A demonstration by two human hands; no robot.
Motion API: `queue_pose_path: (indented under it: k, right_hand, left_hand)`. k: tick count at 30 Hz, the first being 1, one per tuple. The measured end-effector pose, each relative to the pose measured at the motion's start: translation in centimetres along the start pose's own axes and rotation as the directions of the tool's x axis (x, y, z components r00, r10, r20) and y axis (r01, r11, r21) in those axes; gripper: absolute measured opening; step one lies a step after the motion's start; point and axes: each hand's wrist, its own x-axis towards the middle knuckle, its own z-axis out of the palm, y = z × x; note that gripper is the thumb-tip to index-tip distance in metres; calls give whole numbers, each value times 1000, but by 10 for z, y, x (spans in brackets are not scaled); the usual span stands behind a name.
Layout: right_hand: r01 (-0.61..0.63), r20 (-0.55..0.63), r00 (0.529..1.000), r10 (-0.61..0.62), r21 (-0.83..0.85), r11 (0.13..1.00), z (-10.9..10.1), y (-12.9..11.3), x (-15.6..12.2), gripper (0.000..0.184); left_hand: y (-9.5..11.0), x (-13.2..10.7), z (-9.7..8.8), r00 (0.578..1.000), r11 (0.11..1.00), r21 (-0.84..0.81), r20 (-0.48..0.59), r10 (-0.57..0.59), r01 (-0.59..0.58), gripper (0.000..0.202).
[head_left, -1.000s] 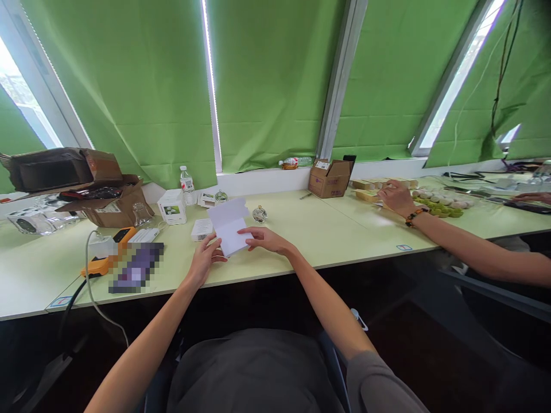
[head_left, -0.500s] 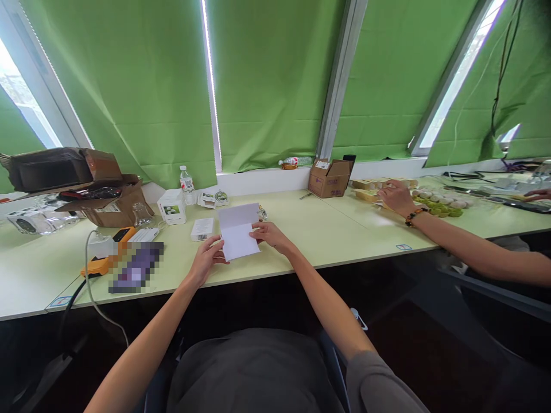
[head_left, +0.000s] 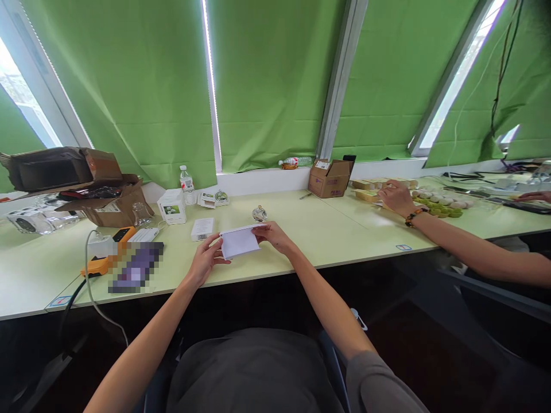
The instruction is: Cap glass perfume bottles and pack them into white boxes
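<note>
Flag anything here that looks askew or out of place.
A plastic bottle lies on its side on the windowsill, and the cardboard boxes at far left sit stacked crookedly, flaps open. The held white card looks undamaged.

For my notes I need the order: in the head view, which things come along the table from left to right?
Big carton → bottle → left hand → card → right hand → small carton → co-worker's hand.

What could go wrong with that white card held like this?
1. The white card is pinched only at its side edges by the left hand and right hand; it could slip or crease askew.
2. The small round ornament sits just behind the right hand; a nudge might roll it.
</note>
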Motion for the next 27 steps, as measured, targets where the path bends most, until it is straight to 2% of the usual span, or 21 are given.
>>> queue_pose_path:
  k: [7,15,27]
  right_hand:
    - [19,29,999,-18,-16,1000,1,-5,-2,35]
    - [40,71,997,-40,-1,999,-3,-1,0,31]
    - [71,76,995,-67,-43,997,-4,2,1,34]
  left_hand:
    - [2,-1,0,1000,1000,26,13,4,-5,49]
    - [3,-2,1,998,998,45,-30,48,-47,53]
    - [-1,1,-1,998,998,61,-54,37,-34,50]
